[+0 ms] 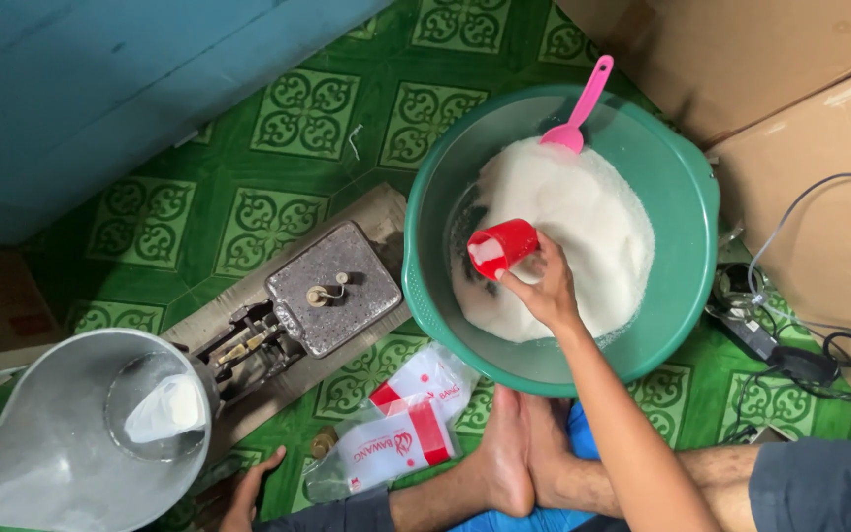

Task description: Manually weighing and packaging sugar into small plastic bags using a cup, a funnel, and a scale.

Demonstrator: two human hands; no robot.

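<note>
Here, the right hand (547,291) grips a small red plastic cup (502,246), tipped on its side over the mound of white granular sugar (583,222) inside the round green plastic basin (687,197). A pink plastic scoop (579,103) stands partly buried there. The left hand (251,488), half cut off at the lower edge, rests with fingers loosely spread on the floor beside the grey metal funnel-shaped pan (41,443).

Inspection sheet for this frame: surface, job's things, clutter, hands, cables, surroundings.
Surface: green patterned floor tiles.
Job's things: red cup over white granules in green basin; pink scoop stuck in them.
Clutter: balance scale with metal pan holding a filled bag; plastic bags.
Hands: right hand grips the cup; left hand rests on the floor.
Cables: black cables beside basin.
Surroundings: cardboard boxes, blue wall.
</note>
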